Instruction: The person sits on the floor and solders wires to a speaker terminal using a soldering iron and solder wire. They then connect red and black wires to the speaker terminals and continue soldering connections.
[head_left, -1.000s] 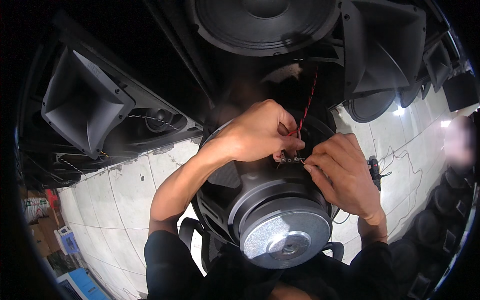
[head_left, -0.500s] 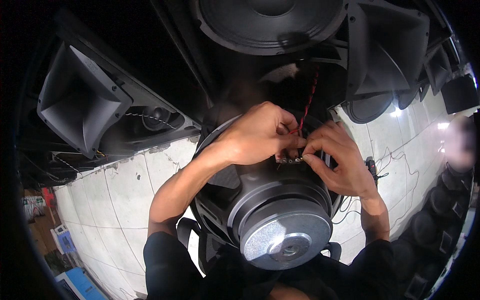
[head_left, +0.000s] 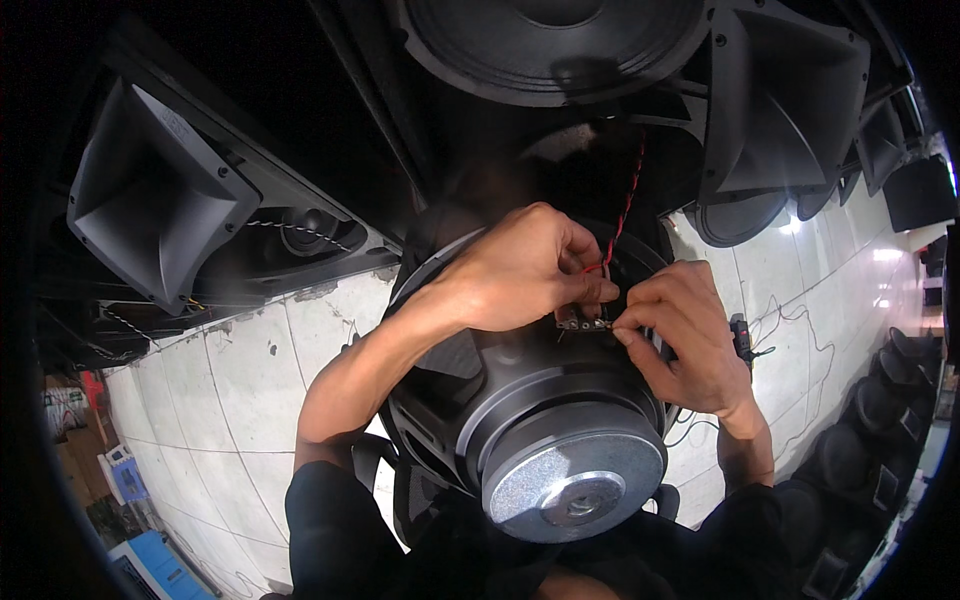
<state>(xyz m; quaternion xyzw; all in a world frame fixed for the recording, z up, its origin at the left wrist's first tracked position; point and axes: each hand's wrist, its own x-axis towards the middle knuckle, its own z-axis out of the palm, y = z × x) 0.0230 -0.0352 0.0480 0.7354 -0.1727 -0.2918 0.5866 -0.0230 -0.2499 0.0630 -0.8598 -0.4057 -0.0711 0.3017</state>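
A large black loudspeaker driver (head_left: 500, 375) lies in front of me, its round silver magnet (head_left: 545, 500) facing up toward me. A small terminal strip (head_left: 582, 325) sits on its frame near the far side. My left hand (head_left: 525, 265) is closed above the strip, fingertips pinching the end of a twisted red and black wire (head_left: 626, 205). That wire runs up into the dark cabinet. Just right of the strip, my right hand (head_left: 690, 325) has thumb and forefinger pressed together at the strip's end. What lies between those fingertips is too small to make out.
Beyond the driver stand dark cabinets with a big woofer (head_left: 560, 55), a right horn (head_left: 785, 105) and a left horn (head_left: 155, 195). Several round drivers (head_left: 850, 455) line the right side. Thin cables (head_left: 815, 345) lie on the tiled floor (head_left: 230, 400). A blue and white box (head_left: 165, 570) is at lower left.
My right hand has moved slightly right and down, leaving a wider gap to my left fingertips. The left hand keeps its pinch on the wire. A blurred shape at the right edge is gone.
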